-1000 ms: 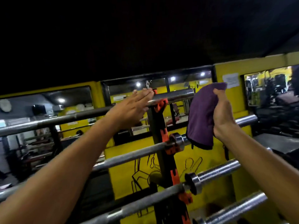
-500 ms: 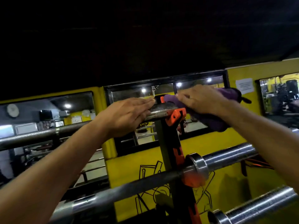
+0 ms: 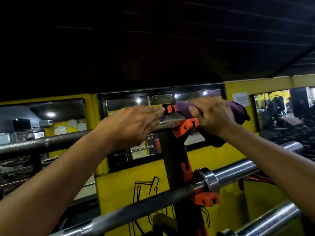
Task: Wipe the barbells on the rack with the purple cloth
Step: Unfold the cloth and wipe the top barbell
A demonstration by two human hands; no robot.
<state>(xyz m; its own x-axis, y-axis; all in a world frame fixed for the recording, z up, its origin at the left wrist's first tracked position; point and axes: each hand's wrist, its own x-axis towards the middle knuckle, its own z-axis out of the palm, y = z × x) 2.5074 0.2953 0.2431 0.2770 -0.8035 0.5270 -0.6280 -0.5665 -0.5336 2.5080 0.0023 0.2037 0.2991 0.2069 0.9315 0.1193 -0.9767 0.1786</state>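
In the head view, the one view given, the black rack upright (image 3: 167,150) serves as the landmark, with orange hooks (image 3: 185,127) fixed down its front. The top barbell (image 3: 170,122) is seen resting in the uppermost hook, its shaft running off to the left of the upright. The left hand (image 3: 129,126) is laid on that shaft just left of the upright, fingers straight and close together, pressed flat and not curled round the bar. Just right of the upright, the purple cloth (image 3: 237,108) is gripped in the right hand (image 3: 213,116), whose fingers are curled over the bunched fabric and down onto the bar's sleeve end; whether the sleeve is fully wrapped by the cloth cannot be told, since the hand hides it. Below the top hook, a second barbell (image 3: 230,172) is carried on a lower hook, its chrome sleeve extending to the right of the upright, and a third barbell (image 3: 272,220) is seen lower still on that side. The wiping is judged to be at an early stage: only the top bar is being worked, at its right end, while its long shaft left of the upright and the lower bars appear untouched by the cloth and are left to be done.
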